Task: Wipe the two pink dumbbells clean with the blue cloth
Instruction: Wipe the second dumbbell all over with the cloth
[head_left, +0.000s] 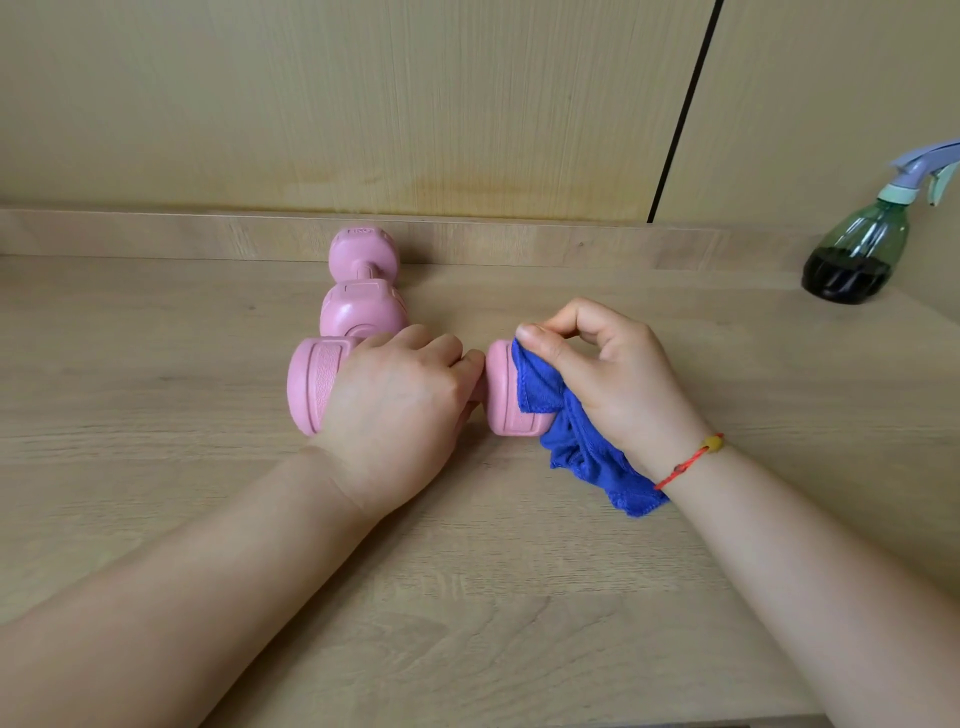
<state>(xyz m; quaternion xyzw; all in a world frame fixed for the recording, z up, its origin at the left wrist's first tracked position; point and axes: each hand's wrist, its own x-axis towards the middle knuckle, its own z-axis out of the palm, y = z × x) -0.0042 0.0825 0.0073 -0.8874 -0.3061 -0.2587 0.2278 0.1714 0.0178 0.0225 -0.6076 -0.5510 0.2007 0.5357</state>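
Gripping the near dumbbell (311, 384) by its bar, the left hand (400, 410) curled over it at the middle of the table (156, 364), while the right hand (618, 384) clutched the cloth (576, 441) — one, deep blue, bunched — against its right head. Both dumbbells were matte pink with blocky, ribbed heads; the far dumbbell (361, 306) lay just behind, pointing to the back edge. One green bottle (857, 249) stood near the back right corner.
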